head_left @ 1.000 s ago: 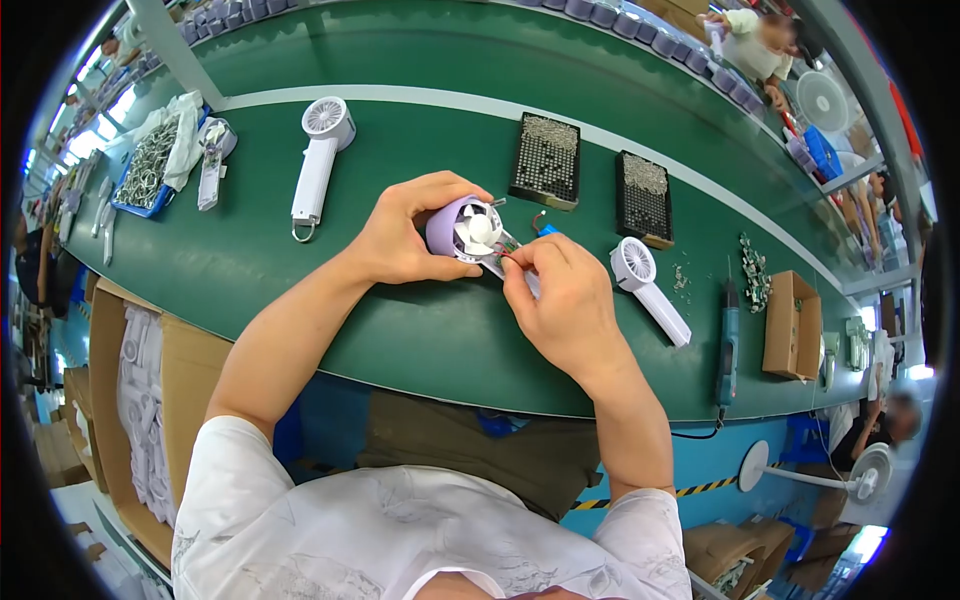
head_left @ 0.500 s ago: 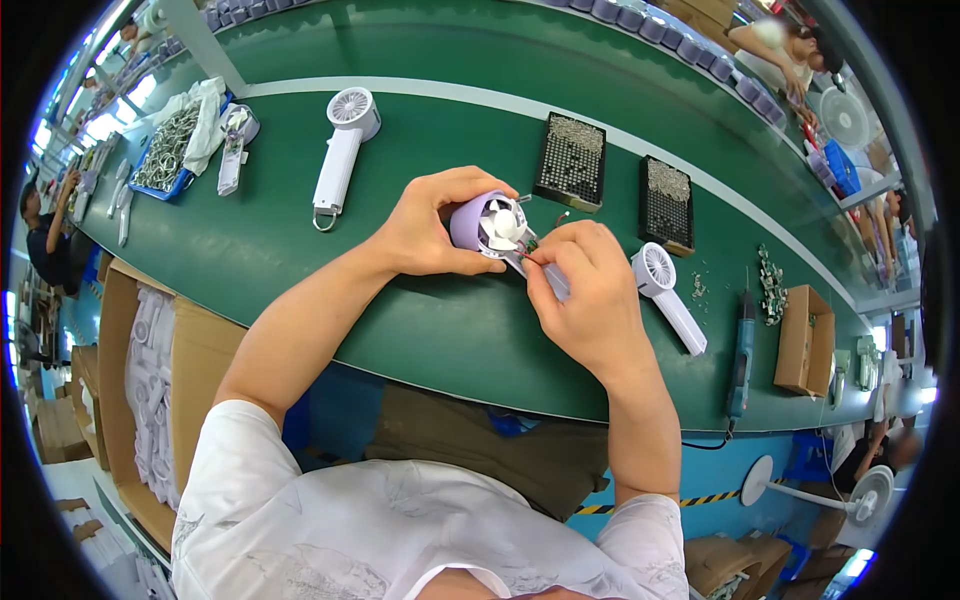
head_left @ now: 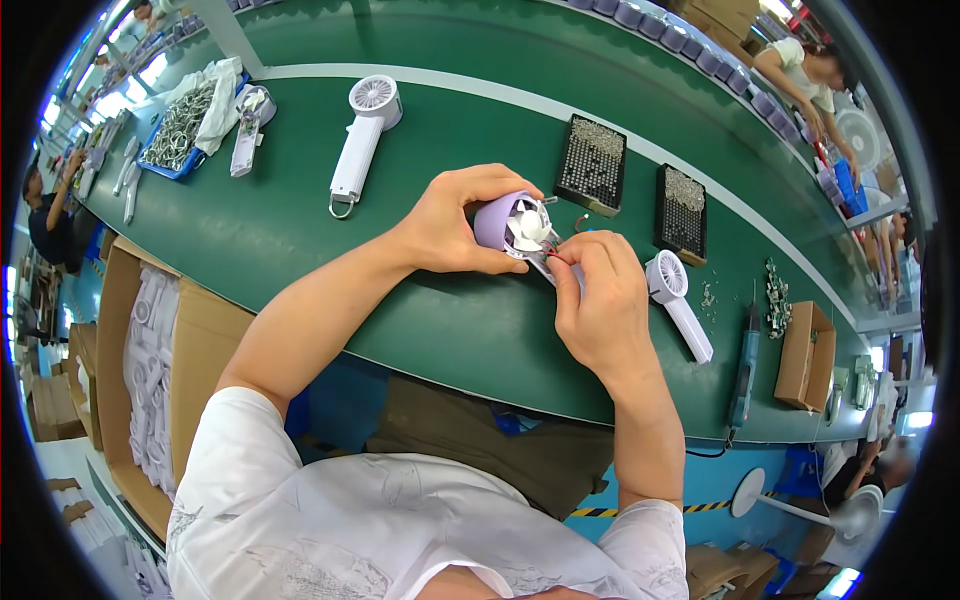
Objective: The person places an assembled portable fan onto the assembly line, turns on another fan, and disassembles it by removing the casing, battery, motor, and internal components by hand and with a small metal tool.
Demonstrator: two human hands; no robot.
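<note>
My left hand (head_left: 440, 225) wraps round the purple head of an opened handheld fan (head_left: 492, 222), its white blades (head_left: 527, 226) exposed and facing right. Just below and right of the blades, my right hand (head_left: 608, 305) pinches thin red and dark wires (head_left: 556, 254) with thumb and forefinger. Part of the fan's handle is hidden behind those fingers. Above them, the end of another wire (head_left: 581, 222) sticks up. A closed white fan (head_left: 678, 305) lies on the green table to the right of my right hand.
Two black screw trays (head_left: 575, 190) (head_left: 682, 240) lie beyond my hands. Farther left are a white fan (head_left: 357, 155), an opened fan (head_left: 246, 145) and a blue tray (head_left: 188, 168) of metal rings. An electric screwdriver (head_left: 743, 375) and cardboard box (head_left: 795, 370) stand right.
Both hands and the fan appear slightly farther right, along with a small shift of the whole view. The left hand keeps its hold, and the right fingers stay at the wires.
</note>
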